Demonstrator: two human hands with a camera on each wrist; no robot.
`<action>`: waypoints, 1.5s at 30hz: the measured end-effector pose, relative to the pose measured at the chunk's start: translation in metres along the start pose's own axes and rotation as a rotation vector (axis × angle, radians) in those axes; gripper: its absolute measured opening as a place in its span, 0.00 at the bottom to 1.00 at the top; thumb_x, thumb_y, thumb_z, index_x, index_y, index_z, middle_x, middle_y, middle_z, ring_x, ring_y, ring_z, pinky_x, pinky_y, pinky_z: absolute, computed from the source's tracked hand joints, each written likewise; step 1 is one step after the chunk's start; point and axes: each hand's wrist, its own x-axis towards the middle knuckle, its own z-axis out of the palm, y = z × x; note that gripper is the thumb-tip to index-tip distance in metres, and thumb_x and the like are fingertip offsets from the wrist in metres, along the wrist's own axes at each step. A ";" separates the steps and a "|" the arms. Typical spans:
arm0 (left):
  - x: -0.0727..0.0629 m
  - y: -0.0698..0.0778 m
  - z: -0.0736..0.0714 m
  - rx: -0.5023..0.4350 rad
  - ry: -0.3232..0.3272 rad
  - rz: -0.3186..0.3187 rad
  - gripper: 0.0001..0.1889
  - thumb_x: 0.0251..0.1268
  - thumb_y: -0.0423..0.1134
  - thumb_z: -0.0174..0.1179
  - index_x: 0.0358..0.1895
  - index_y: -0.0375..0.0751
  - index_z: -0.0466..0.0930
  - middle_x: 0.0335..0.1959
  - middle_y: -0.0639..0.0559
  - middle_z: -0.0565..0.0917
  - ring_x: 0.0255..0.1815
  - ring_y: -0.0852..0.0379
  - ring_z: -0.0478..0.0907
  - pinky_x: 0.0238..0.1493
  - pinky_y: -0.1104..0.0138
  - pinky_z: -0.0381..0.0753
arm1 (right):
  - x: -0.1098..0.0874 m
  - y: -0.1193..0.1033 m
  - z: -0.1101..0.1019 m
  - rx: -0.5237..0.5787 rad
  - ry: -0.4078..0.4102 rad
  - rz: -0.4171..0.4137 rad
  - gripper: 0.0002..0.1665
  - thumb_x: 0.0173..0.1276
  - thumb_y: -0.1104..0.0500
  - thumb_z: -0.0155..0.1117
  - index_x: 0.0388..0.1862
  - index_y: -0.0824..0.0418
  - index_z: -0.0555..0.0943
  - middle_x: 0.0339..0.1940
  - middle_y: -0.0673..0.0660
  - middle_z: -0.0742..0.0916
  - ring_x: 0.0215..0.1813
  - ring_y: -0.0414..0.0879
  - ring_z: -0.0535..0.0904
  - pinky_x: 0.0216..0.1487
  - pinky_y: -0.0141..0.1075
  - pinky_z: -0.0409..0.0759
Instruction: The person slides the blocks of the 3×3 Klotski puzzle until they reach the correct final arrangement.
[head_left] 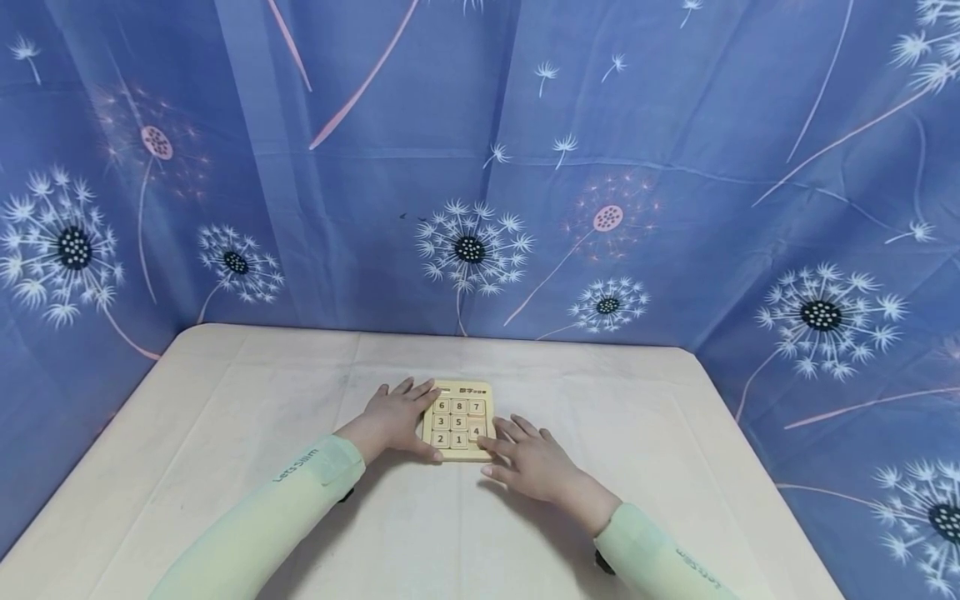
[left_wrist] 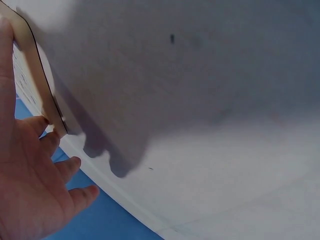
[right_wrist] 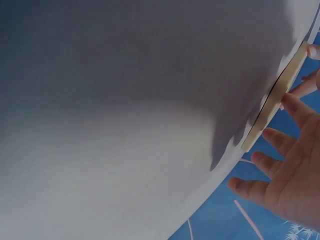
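A pale wooden number sliding puzzle [head_left: 458, 457] lies on the table in the head view. Its rows show 6, 8, 7, then 3 and 5, then 2 and 1. In the right column the 4 tile [head_left: 476, 430] sits partway between the middle and bottom rows. My left hand [head_left: 393, 421] grips the left side, thumb at the near corner and index finger at the far corner. From the right, my right hand [head_left: 536, 462] touches the 4 tile with its index fingertip, the other fingers spread. Both wrist views show the puzzle's side edge [left_wrist: 42, 82] by the fingers.
A white cloth covers the table [head_left: 360, 533], its far edge curving behind the puzzle. Blue curtains [head_left: 360, 250] with dandelion prints hang behind and along both sides. Light green sleeves [head_left: 270, 508] cover both forearms.
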 end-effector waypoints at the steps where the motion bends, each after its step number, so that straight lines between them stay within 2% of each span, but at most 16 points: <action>1: 0.000 0.000 0.000 0.000 0.000 -0.001 0.60 0.47 0.74 0.71 0.82 0.50 0.57 0.86 0.53 0.55 0.86 0.40 0.51 0.83 0.37 0.55 | 0.000 0.000 0.000 -0.001 0.001 0.001 0.32 0.76 0.37 0.56 0.72 0.51 0.77 0.79 0.64 0.72 0.79 0.70 0.65 0.70 0.74 0.69; 12: -0.002 0.001 -0.002 -0.007 -0.007 -0.007 0.60 0.47 0.73 0.72 0.82 0.50 0.57 0.86 0.52 0.55 0.86 0.39 0.51 0.83 0.37 0.53 | 0.005 0.002 -0.001 -0.006 -0.001 0.020 0.31 0.76 0.38 0.56 0.71 0.49 0.78 0.79 0.64 0.72 0.79 0.70 0.64 0.70 0.74 0.68; 28: 0.004 -0.002 0.003 0.013 -0.007 -0.004 0.60 0.48 0.73 0.70 0.82 0.51 0.56 0.86 0.53 0.54 0.86 0.40 0.50 0.83 0.37 0.53 | 0.012 0.007 -0.002 -0.021 -0.010 0.029 0.30 0.77 0.38 0.55 0.72 0.48 0.77 0.80 0.63 0.71 0.80 0.70 0.63 0.70 0.75 0.67; 45: 0.002 -0.001 0.001 0.011 -0.011 -0.008 0.61 0.46 0.75 0.70 0.82 0.52 0.56 0.86 0.54 0.54 0.86 0.40 0.51 0.83 0.38 0.54 | 0.015 0.010 -0.003 -0.015 -0.012 0.012 0.30 0.77 0.39 0.55 0.71 0.49 0.78 0.79 0.64 0.71 0.80 0.70 0.64 0.70 0.74 0.69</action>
